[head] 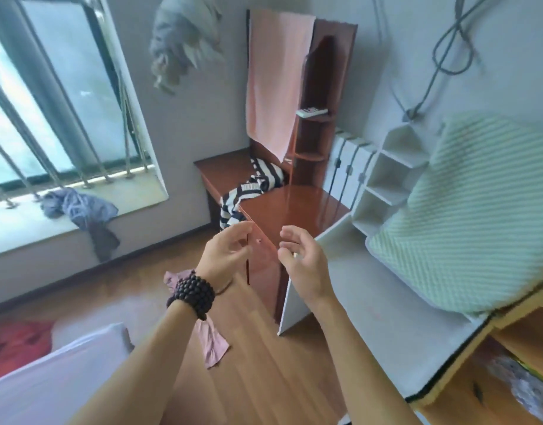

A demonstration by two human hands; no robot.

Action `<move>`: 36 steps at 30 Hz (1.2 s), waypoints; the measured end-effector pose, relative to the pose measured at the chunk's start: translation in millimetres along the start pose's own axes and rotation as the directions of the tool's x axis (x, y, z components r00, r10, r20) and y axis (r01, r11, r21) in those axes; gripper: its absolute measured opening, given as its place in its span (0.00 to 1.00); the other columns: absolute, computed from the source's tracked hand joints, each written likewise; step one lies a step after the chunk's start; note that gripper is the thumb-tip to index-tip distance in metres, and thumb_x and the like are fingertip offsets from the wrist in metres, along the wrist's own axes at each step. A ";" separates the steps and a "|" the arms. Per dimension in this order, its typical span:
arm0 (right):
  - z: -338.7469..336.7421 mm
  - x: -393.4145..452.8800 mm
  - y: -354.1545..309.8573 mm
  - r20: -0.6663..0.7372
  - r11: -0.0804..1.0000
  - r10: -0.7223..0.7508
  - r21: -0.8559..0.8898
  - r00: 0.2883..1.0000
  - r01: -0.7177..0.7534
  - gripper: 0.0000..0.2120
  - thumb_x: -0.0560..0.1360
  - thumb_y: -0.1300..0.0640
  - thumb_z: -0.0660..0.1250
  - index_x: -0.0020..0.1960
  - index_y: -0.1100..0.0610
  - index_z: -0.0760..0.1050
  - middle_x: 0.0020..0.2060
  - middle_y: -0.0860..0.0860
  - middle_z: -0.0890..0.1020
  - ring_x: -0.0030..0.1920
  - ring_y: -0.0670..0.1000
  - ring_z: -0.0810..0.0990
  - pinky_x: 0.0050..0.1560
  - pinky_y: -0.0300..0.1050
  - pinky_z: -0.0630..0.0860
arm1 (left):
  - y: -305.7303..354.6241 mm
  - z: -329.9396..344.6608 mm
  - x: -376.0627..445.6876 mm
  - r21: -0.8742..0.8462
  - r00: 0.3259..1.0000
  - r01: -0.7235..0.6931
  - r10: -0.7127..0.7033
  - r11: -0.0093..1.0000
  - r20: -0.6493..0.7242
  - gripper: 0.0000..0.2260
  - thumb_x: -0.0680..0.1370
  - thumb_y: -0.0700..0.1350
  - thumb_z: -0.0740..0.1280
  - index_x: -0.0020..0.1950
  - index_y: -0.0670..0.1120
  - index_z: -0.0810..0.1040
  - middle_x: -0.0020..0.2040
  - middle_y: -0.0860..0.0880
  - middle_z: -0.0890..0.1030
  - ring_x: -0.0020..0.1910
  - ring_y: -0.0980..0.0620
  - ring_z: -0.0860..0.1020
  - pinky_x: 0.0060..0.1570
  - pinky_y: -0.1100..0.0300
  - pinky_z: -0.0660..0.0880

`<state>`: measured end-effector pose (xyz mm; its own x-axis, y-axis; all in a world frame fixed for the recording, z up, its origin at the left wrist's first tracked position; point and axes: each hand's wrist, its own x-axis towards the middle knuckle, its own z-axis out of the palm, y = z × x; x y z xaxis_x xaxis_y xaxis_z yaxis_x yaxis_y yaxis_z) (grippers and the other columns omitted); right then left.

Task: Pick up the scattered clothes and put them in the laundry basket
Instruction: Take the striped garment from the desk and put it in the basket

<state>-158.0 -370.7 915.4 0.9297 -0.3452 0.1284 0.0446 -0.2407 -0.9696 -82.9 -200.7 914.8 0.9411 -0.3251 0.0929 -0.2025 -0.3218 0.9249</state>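
A black-and-white striped garment (pixel 252 186) lies on the red-brown dressing table (pixel 290 210) and hangs over its front edge. A blue-grey garment (pixel 80 207) is bunched on the window sill and droops down the wall. On the wooden floor a pink cloth (pixel 211 342) lies partly hidden behind my left forearm. A pink towel (pixel 276 78) hangs over the table's tall back. My left hand (pixel 225 253) and my right hand (pixel 301 256) are raised side by side just before the table's corner, fingers curled apart, holding nothing. No laundry basket is in view.
A white desk surface (pixel 371 311) stands at the right with a green-striped pillow (pixel 466 216) on it. White shelves (pixel 393 182) sit behind the desk. A white-covered bed edge (pixel 65 372) and something red (pixel 15 342) fill the lower left. A grey feathery ornament (pixel 184 41) hangs on the wall.
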 end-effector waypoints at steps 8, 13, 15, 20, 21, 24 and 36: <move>102.0 63.1 -26.3 0.082 0.997 -0.075 0.003 0.994 0.075 0.18 0.77 0.61 0.68 0.64 0.46 0.78 0.57 0.37 0.83 0.56 0.37 0.83 0.56 0.33 0.81 | -24.2 -105.4 47.0 0.035 0.998 -0.011 0.013 0.999 -0.062 0.22 0.75 0.37 0.68 0.68 0.51 0.76 0.64 0.54 0.80 0.65 0.57 0.76 0.68 0.52 0.74; 137.9 93.6 -20.0 0.123 0.998 -0.060 0.013 0.991 0.059 0.18 0.77 0.58 0.69 0.65 0.45 0.78 0.59 0.39 0.83 0.60 0.44 0.84 0.57 0.32 0.80 | -43.5 -133.0 72.6 0.045 0.998 -0.002 0.005 0.999 -0.066 0.22 0.75 0.38 0.68 0.68 0.53 0.76 0.64 0.54 0.80 0.66 0.57 0.76 0.65 0.53 0.76; 151.7 113.6 -17.1 0.128 0.998 -0.056 0.015 0.990 0.055 0.18 0.77 0.58 0.69 0.64 0.44 0.78 0.59 0.39 0.83 0.61 0.44 0.84 0.59 0.35 0.81 | -52.1 -140.5 91.0 0.051 0.998 0.002 0.001 0.999 -0.065 0.22 0.75 0.39 0.68 0.69 0.52 0.75 0.66 0.53 0.79 0.66 0.56 0.76 0.65 0.53 0.76; 165.7 172.1 -5.2 0.121 1.000 -0.026 0.016 0.992 0.025 0.18 0.76 0.60 0.69 0.63 0.44 0.79 0.59 0.41 0.84 0.60 0.43 0.84 0.60 0.41 0.81 | -70.1 -143.1 149.8 0.092 0.999 0.004 0.000 0.996 -0.045 0.22 0.76 0.39 0.68 0.69 0.52 0.74 0.67 0.52 0.78 0.65 0.58 0.76 0.65 0.55 0.76; 166.9 186.4 -1.4 0.120 1.000 -0.017 0.019 0.993 0.014 0.18 0.76 0.60 0.69 0.62 0.44 0.79 0.58 0.40 0.84 0.60 0.43 0.84 0.60 0.43 0.82 | -73.2 -143.1 164.5 0.101 0.999 0.003 0.002 0.995 -0.046 0.22 0.76 0.39 0.68 0.69 0.51 0.74 0.67 0.53 0.78 0.65 0.58 0.76 0.65 0.55 0.76; 169.6 234.1 9.5 0.115 0.999 0.024 0.040 0.993 -0.028 0.18 0.77 0.61 0.70 0.64 0.46 0.79 0.58 0.39 0.83 0.60 0.42 0.83 0.61 0.41 0.81 | -77.4 -142.3 210.6 0.106 0.999 0.015 -0.012 0.994 -0.034 0.22 0.76 0.41 0.69 0.70 0.50 0.75 0.67 0.52 0.78 0.66 0.56 0.76 0.65 0.51 0.76; 197.4 384.8 35.8 0.056 0.994 0.107 0.000 0.993 -0.107 0.20 0.77 0.58 0.68 0.67 0.46 0.78 0.60 0.39 0.82 0.59 0.40 0.82 0.51 0.33 0.79 | -111.9 -151.8 384.7 0.217 0.991 -0.043 0.015 0.975 0.131 0.24 0.76 0.45 0.71 0.72 0.51 0.72 0.69 0.52 0.76 0.67 0.55 0.75 0.65 0.50 0.76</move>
<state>273.5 -333.1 889.0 0.9482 -0.3175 0.0123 -0.0549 -0.2020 -0.9778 343.0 -154.8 903.0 0.8946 -0.4432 0.0579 -0.2971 -0.4929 0.8177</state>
